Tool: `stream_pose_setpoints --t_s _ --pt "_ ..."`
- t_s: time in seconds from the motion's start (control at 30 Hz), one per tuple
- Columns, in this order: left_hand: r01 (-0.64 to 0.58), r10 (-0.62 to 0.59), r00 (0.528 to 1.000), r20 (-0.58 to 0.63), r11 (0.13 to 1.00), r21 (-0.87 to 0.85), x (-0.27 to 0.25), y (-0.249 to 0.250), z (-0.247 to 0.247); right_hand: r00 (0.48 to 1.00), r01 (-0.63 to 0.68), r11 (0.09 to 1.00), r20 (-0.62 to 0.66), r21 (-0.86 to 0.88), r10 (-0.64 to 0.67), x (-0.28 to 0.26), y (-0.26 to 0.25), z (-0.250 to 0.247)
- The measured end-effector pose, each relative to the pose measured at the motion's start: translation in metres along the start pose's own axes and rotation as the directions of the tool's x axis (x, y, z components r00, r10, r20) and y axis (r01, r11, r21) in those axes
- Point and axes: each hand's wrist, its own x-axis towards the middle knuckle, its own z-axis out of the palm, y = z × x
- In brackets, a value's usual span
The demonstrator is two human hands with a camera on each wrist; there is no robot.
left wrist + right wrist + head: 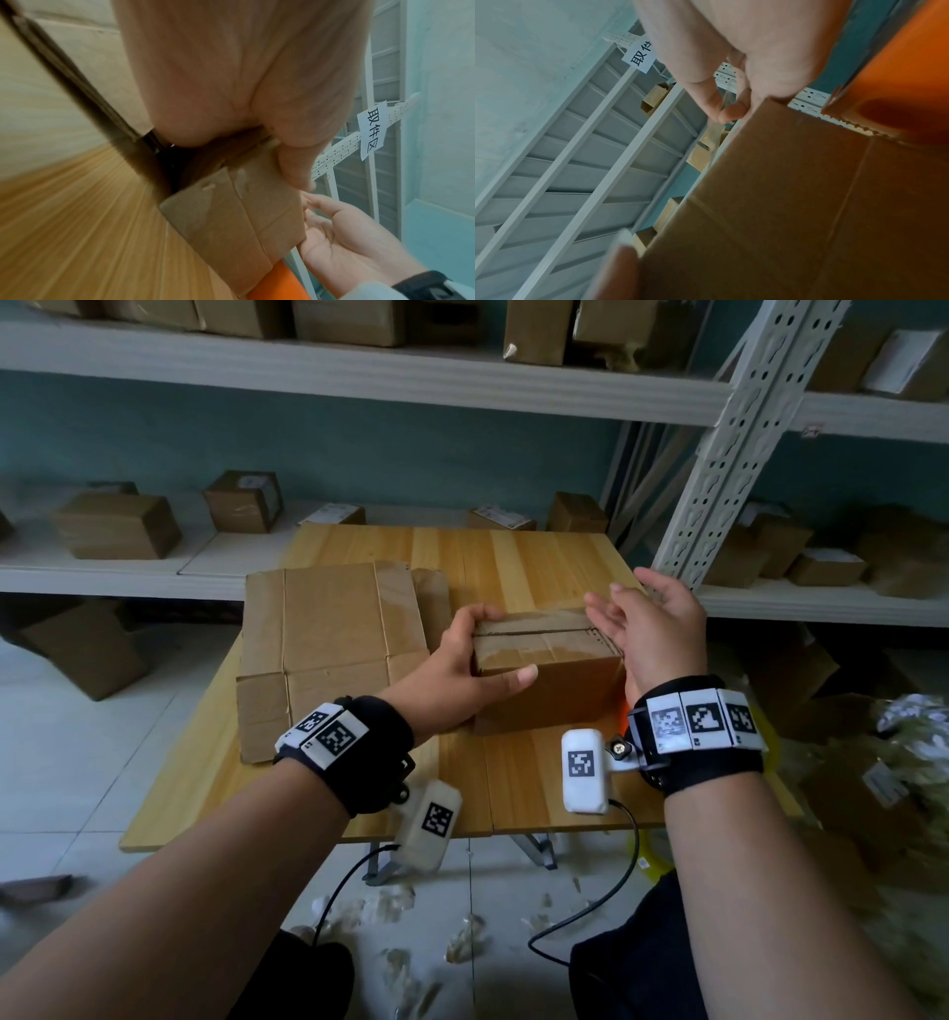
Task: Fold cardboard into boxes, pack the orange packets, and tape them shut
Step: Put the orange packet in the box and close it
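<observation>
A closed cardboard box point(549, 675) stands on the wooden table point(513, 562), with shiny clear tape over its top seam. My left hand point(482, 644) grips the box's left end, thumb on the near face and fingers over the top far edge. My right hand point(624, 608) is at the box's right end, palm turned toward it and fingers spread and relaxed. The left wrist view shows the box end point(244, 213) and the open right palm point(342, 243). An orange thing with a toothed edge point(898, 81) lies by the box's right side; what it is I cannot tell.
Flat cardboard sheets point(328, 649) lie on the table's left half. White metal shelving point(729, 454) with several sealed boxes runs behind and to the right. Scraps and loose cardboard litter the floor point(462, 942) near the table's front.
</observation>
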Motion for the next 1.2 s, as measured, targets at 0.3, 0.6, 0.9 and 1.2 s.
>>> stream_pose_setpoints --t_s 0.3,0.6,0.9,1.2 --pt "0.081 -0.086 0.996 -0.023 0.982 -0.168 0.003 0.002 0.005 1.000 0.010 0.998 -0.009 -0.062 -0.011 -0.005 -0.012 0.000" --pt "0.067 -0.071 0.997 -0.036 0.992 -0.105 0.007 0.000 0.005 0.920 0.378 0.849 0.253 -0.368 -0.300 -0.029 -0.072 0.041" --pt "0.087 -0.089 0.996 -0.029 0.993 -0.085 0.011 -0.005 0.009 0.838 0.524 0.761 0.394 -0.383 -0.378 -0.048 -0.069 0.067" --pt "0.143 -0.151 0.987 0.060 0.982 0.121 0.005 -0.005 0.006 0.960 0.273 0.723 0.225 -0.635 -0.165 -0.006 -0.059 0.002"
